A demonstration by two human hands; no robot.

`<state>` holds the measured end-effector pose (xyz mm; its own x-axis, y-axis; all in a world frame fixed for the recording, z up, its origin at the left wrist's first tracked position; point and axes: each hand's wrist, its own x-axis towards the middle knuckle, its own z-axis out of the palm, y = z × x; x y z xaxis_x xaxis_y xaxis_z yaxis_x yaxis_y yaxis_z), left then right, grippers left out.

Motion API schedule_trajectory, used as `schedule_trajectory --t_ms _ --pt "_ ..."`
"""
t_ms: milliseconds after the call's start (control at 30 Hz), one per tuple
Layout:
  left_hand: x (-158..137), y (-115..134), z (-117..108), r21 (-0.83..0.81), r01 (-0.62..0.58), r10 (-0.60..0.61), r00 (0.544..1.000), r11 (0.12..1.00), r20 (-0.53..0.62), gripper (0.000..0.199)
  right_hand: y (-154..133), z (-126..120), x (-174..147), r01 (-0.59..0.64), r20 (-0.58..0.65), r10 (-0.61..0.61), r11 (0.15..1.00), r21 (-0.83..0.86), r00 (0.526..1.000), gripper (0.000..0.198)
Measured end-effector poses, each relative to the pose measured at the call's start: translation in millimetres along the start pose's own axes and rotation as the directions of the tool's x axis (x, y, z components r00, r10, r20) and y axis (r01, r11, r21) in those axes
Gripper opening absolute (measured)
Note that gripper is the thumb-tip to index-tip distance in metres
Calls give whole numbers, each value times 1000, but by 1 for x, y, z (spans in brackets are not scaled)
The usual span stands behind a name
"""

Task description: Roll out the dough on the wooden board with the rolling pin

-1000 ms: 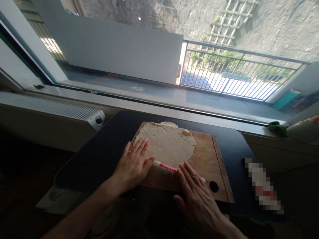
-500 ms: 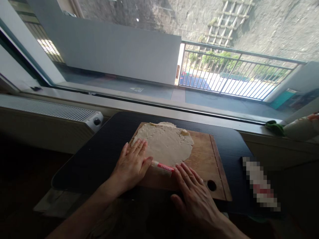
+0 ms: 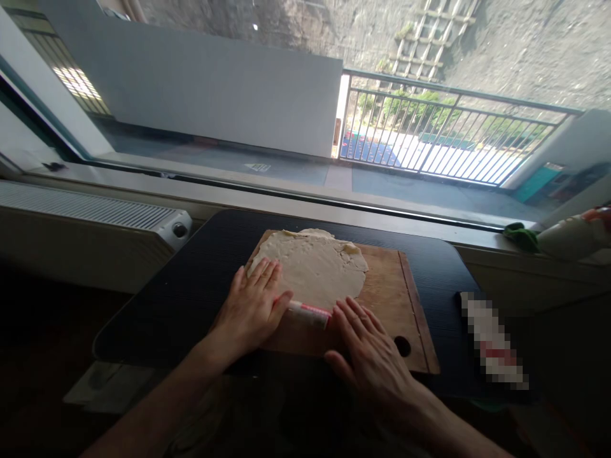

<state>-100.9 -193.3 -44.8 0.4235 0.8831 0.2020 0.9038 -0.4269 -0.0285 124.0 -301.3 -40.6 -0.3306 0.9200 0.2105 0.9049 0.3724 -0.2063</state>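
Note:
A thin, uneven sheet of pale dough [image 3: 312,267] lies on a wooden cutting board [image 3: 389,286], reaching past its far edge. Along the near edge of the dough is a short cylinder that looks like a rolling pin [image 3: 309,314], pale with a red-and-white label. My left hand [image 3: 252,305] lies flat over its left end, fingers stretched out and partly over the dough. Over the right end rests my right hand [image 3: 365,343], also flat, its thumb apart from the fingers. Both palms hide the ends of the pin.
The board sits on a dark table [image 3: 191,280] with rounded corners. At the table's right side is a pixelated object [image 3: 491,340]. A white radiator [image 3: 162,226] stands at the left. A window sill [image 3: 267,207] runs behind, with a green item [image 3: 522,235] at right.
The pin has turned slightly, its label showing less red and more white. Both hands stay flat on it. The whole view has shifted a little.

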Motion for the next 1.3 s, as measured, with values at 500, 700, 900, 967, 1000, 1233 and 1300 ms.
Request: schedule_trajectory --t_ms 500,700,900,967,1000,1233,1300 --pt "20 6 3 0 16 -16 999 1000 -35 65 15 0 20 -69 28 70 997 -44 997 63" --pt "21 9 -1 -12 -2 2 1000 1000 -1 65 14 -1 17 -65 44 68 996 -55 997 64" --pt "-4 5 -1 0 -36 36 999 999 -33 64 9 -2 7 -6 89 9 999 -41 996 67" --pt "21 9 0 -1 23 -23 1000 1000 -10 64 21 -1 30 -98 60 102 992 -74 993 65" --pt "31 10 0 -9 43 -43 999 999 11 64 25 -1 38 -134 46 138 987 -85 989 65" --pt "-24 6 -1 -23 -85 82 992 996 -93 65 1 -4 -9 33 86 -34 999 9 996 69" --pt "-27 5 0 -17 -84 82 992 996 -100 66 2 -4 -8 40 69 -41 999 14 997 69"
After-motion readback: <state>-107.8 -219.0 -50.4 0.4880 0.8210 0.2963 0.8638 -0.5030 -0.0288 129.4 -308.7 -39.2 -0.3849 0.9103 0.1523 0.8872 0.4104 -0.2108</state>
